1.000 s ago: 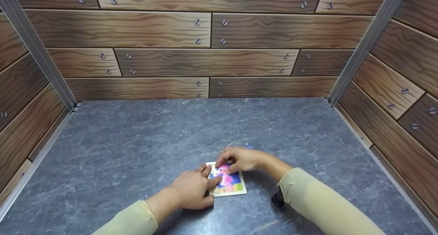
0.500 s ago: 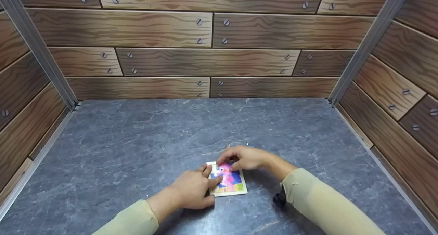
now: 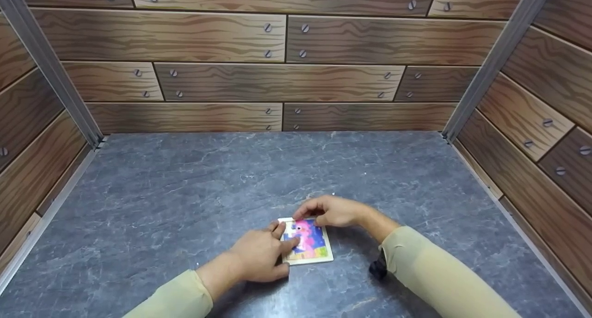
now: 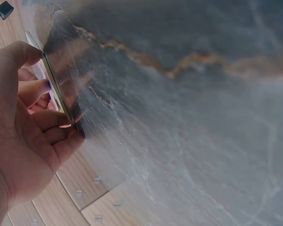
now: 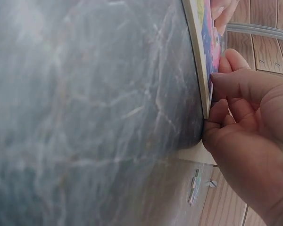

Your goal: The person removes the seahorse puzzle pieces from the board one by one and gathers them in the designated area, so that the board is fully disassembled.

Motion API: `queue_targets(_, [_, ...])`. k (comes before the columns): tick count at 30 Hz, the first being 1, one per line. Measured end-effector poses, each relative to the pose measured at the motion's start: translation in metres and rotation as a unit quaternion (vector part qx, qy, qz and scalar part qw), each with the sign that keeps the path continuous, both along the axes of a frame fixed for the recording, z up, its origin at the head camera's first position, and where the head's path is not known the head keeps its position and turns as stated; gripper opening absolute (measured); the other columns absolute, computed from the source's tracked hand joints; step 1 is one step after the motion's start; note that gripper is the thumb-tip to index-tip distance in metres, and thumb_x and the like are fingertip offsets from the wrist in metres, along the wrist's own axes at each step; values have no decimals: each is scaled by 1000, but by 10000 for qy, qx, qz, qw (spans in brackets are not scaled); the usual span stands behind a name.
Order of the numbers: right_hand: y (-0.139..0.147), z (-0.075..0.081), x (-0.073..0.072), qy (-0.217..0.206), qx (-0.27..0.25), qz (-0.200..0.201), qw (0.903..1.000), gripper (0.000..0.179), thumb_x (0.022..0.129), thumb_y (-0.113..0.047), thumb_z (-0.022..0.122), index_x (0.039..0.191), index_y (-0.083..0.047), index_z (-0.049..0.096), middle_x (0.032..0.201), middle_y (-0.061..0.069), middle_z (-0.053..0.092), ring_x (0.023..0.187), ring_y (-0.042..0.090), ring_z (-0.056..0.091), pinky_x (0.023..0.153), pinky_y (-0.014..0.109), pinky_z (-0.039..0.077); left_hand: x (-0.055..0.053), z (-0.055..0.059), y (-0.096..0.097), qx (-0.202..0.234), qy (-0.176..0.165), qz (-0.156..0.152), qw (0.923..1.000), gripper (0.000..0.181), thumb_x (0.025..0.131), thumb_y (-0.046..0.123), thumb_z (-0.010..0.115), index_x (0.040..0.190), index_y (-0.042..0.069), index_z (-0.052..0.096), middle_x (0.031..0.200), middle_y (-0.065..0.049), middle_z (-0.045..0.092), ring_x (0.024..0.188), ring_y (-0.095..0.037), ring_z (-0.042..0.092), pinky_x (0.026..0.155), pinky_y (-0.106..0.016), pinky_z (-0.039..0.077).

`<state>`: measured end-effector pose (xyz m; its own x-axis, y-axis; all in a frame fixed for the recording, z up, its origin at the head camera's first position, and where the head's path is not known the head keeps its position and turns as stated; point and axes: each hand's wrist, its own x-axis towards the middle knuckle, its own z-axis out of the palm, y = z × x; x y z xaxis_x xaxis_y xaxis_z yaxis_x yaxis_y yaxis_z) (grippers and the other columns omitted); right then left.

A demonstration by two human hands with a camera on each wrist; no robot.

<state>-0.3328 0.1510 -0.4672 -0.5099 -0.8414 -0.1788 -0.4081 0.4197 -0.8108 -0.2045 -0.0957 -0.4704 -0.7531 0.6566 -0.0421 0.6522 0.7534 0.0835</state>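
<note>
A small framed jigsaw puzzle (image 3: pixel 323 239) lies on the table, showing a pink figure on blue with pale gaps at its left. My left hand (image 3: pixel 261 255) holds its left side: the thumb is by the near corner, one finger rests on the picture, and other fingers lie at the far left corner. At the far right part my right hand (image 3: pixel 335 211) curls over the frame. In the right wrist view its thumb (image 5: pixel 233 84) touches the picture and other fingers bend at the board's corner. Whether a loose piece sits under those fingertips is hidden.
The grey marbled table (image 3: pixel 208 179) stretches around the puzzle. Wood-patterned walls (image 3: pixel 222 82) with metal corner posts (image 3: pixel 495 63) enclose it. A small loose piece (image 5: pixel 194 187) lies beyond the right hand in the right wrist view. A black device (image 3: pixel 378 268) hangs at the right wrist.
My right hand has shifted slightly up and right, its thumb sliding from the pink figure toward the far right corner, uncovering more picture. My left hand and the puzzle have stayed put.
</note>
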Motion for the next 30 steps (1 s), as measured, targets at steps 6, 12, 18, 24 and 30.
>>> queue_targets(6, [-2,1,2,-19,-28,-77,10000,50,89,14,59,134,-4,71,135,12,69,126,29,63,112,47,47,0,1,-1,40,-53,-7,10000,63,98,48,61,156,25,57,153,-28,52,140,-44,54,101,-51,56])
queue_targets(12, [-4,1,6,70,-124,-100,9998,50,87,17,57,132,1,71,131,13,70,122,26,64,108,42,50,1,2,-1,80,26,22,10000,63,96,47,63,154,25,59,152,-28,54,139,-44,55,97,-50,58])
queue_targets(18, [-6,0,11,229,-247,-118,9994,40,94,10,65,133,0,71,128,11,70,115,21,63,104,40,51,2,1,-1,51,49,17,10000,62,96,48,63,154,25,60,151,-28,55,139,-43,55,97,-50,58])
queue_targets(24, [-5,-1,12,520,-297,-104,9982,39,95,8,68,131,-3,73,128,10,69,116,21,62,104,40,51,1,2,-2,66,10,-34,10000,63,96,47,63,155,24,59,151,-29,55,139,-44,55,96,-52,58])
queue_targets(30, [-6,0,15,698,-324,-70,9970,40,91,10,69,129,-3,75,123,8,68,113,20,60,101,39,52,1,3,-1,58,10,-46,10000,63,96,47,64,154,24,59,151,-29,55,138,-44,55,96,-51,59])
